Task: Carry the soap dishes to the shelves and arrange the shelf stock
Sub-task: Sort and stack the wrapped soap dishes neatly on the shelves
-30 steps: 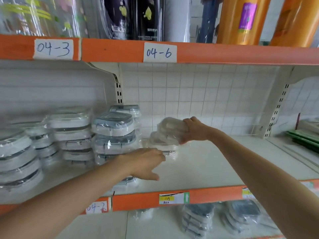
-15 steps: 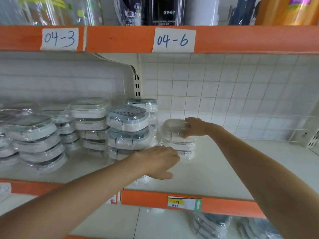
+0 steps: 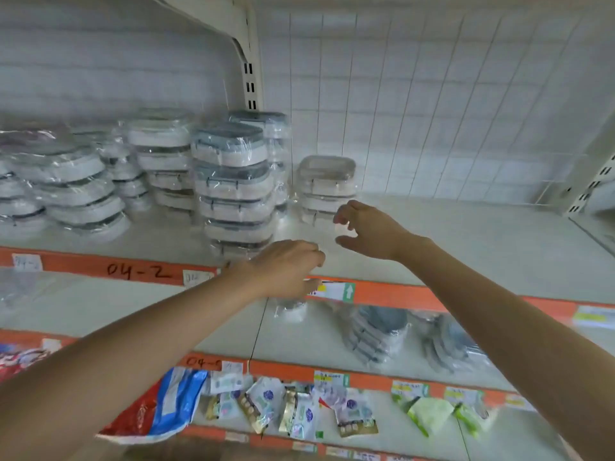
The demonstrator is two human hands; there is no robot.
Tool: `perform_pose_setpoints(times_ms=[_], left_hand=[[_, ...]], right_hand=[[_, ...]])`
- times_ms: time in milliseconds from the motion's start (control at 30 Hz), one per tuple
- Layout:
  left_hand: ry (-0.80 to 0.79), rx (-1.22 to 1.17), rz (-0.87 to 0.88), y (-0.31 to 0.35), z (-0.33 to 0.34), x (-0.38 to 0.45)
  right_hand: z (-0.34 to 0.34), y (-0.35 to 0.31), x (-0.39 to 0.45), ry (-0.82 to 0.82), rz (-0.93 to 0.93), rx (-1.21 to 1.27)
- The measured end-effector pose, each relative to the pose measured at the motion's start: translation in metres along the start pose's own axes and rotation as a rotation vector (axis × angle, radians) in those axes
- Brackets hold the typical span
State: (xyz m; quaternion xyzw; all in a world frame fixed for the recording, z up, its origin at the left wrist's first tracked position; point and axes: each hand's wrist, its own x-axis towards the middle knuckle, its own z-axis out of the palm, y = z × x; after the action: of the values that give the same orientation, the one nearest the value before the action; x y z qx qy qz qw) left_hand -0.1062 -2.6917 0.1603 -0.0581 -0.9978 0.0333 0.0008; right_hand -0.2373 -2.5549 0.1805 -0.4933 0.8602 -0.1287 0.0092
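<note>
Setting: a shop shelving unit with white boards, orange front edges and a white wire-grid back panel (image 3: 432,94).
Lowest shelf, nearest: small sachet packets (image 3: 299,410) hang along the front, with a red and blue bag (image 3: 159,404) at the left and green packs (image 3: 429,414) at the right.
Middle shelf: grey wrapped items (image 3: 376,337) lie stacked under the right forearm; blurred, so their kind is unclear.
Left hand (image 3: 286,272): bare, palm down over the orange front edge (image 3: 399,294) of the soap-dish shelf, fingers loosely curled and nothing visibly in them; it covers the foot of the tall stack.
Right hand (image 3: 369,229): bare, a little farther in, above the bare shelf board (image 3: 466,247); thumb and fingers spread apart in an open curve, empty, just in front of the short stack and apart from it.
Soap dishes, tall stack (image 3: 233,188): film-wrapped white dishes with grey lids, piled upright near the shelf front, left of the right hand.
Soap dishes, short stack (image 3: 326,184): a few clear-lidded dishes, upright, standing beside the tall stack toward the back.
Other stacks (image 3: 76,188): more wrapped dishes fill the left part of the same shelf, some leaning.
Labels: a handwritten "04-2" (image 3: 139,271) on the orange edge at left; a price tag with a green arrow (image 3: 336,291) next to the left hand.
Upright (image 3: 248,61): a slotted white post behind the stacks.
</note>
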Motion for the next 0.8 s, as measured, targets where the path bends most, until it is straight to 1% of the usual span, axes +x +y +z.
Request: perform_pose_setpoints(times_ms=[100,267,400,533,633,800], left_hand=[[-0.013,-0.067,-0.020,0.014,0.031,-0.020],[-0.075,-0.117,-0.022,0.027,0.068,-0.040],[-0.159,-0.142,-0.046,0.032,0.093,-0.042],[-0.269,-0.231,-0.089,0.034,0.139,-0.049],[-0.249,-0.278,-0.144,0.033,0.181,-0.049],[-0.190,-0.306,-0.263,0.020,0.238,-0.025]], right_hand=[[0.029,-0.009,-0.038,-0.081,0.008,0.032],[0.077,-0.014,-0.085,-0.188,0.032,0.005],[0.111,-0.017,-0.112,-0.278,0.128,0.005],[0.156,-0.024,-0.135,-0.287,0.239,0.056],[0.202,-0.027,-0.140,-0.308,0.254,0.052],[0.270,-0.019,-0.110,-0.235,0.298,0.081]])
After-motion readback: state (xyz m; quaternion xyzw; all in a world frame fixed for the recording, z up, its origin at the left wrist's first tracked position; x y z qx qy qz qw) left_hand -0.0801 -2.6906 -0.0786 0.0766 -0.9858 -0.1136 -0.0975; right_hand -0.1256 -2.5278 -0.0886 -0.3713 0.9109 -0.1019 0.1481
